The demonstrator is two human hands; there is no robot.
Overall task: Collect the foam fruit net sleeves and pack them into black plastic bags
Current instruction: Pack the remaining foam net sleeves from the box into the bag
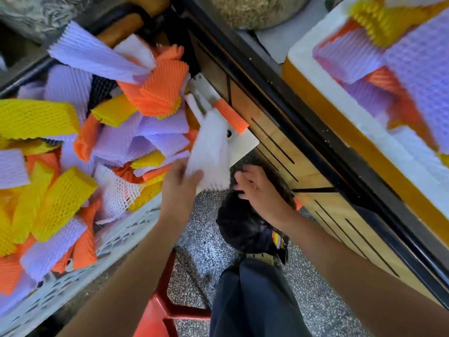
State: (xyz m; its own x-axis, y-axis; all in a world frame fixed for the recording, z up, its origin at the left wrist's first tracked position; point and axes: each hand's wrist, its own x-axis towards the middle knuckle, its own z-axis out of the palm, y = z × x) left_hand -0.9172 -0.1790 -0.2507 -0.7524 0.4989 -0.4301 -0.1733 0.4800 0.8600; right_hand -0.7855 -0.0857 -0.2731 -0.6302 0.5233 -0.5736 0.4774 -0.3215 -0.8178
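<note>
A heap of foam net sleeves (73, 147) in yellow, orange, lilac and white fills a white plastic crate (116, 239) on the left. My left hand (179, 183) pinches a white foam sleeve (210, 152) by its lower end, just right of the heap. Below and to its right a black plastic bag (243, 224) sits on the floor by my knee. My right hand (255, 190) grips the bag's upper edge with curled fingers. One orange sleeve (230, 116) lies on a white board beside the white sleeve.
A wooden counter front (303, 166) with a black rail runs diagonally on the right. A white foam box (340, 100) on top holds more sleeves. A red stool (167, 310) stands under me on the speckled floor (201, 239). My dark trouser leg (252, 300) is at bottom centre.
</note>
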